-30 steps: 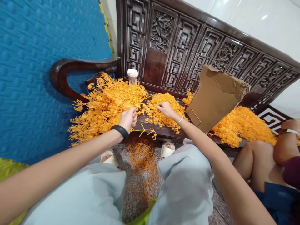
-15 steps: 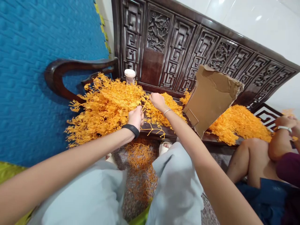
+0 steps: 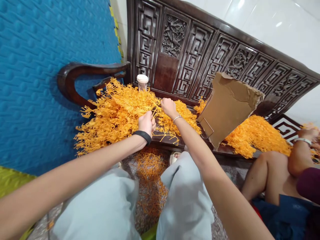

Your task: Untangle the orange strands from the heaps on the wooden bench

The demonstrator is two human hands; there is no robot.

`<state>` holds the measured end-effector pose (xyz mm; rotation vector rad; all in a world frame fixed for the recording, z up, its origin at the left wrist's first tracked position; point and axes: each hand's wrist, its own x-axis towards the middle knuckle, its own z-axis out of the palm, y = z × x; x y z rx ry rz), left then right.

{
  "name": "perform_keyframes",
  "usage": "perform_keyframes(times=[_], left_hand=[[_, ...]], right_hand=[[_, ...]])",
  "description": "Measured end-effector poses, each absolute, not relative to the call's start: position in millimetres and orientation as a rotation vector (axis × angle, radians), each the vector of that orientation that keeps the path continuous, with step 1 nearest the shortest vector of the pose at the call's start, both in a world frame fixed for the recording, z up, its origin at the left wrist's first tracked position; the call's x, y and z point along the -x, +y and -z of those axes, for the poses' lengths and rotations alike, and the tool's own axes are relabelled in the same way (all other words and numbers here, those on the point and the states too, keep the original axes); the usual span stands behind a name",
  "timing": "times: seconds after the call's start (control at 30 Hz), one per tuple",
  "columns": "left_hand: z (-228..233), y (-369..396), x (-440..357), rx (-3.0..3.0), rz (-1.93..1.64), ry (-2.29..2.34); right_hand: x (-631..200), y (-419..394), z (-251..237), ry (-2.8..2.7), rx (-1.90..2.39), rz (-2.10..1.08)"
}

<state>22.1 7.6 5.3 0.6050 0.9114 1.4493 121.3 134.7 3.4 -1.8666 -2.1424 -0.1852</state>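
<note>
My left hand [image 3: 146, 122], with a black band on the wrist, is closed on a thin orange plastic sprig [image 3: 165, 135] at the front edge of the dark carved wooden bench [image 3: 190, 56]. My right hand [image 3: 169, 107], with a thin bracelet, pinches the sprig's far end beside a small heap of orange plastic pieces [image 3: 180, 116]. A big pile of orange branched sprigs [image 3: 112, 113] lies to the left of both hands on the seat.
A white-lidded cup [image 3: 142, 81] stands at the back of the seat. A torn cardboard sheet [image 3: 227, 106] leans right of my hands, with another orange heap [image 3: 257, 140] behind it. Another person's leg and arm [image 3: 282, 166] are at right. Orange scraps [image 3: 150, 176] litter the floor between my knees.
My right hand moved left from the small heap toward my left hand. My left hand shifted slightly right, and both now meet on the same sprig.
</note>
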Motion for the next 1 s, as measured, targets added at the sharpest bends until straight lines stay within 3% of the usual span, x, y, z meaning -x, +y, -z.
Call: perform_keyframes(times=[0.2, 0.3, 0.7, 1.0], left_hand=[[-10, -22, -20, -0.851, -1.328, 0.83], [-11, -28, -14, -0.978, -1.286, 0.814], [5, -13, 14, -1.107, -1.15, 0.844], [4, -7, 25, -1.152, -1.255, 0.862]], right_hand=[[-188, 143, -1, -1.687, 2.177, 0.061], [-229, 141, 7, -1.71, 2.244, 0.047], [-245, 148, 11, -1.795, 2.008, -0.04], [-165, 111, 8, -1.762, 1.208, -1.449]])
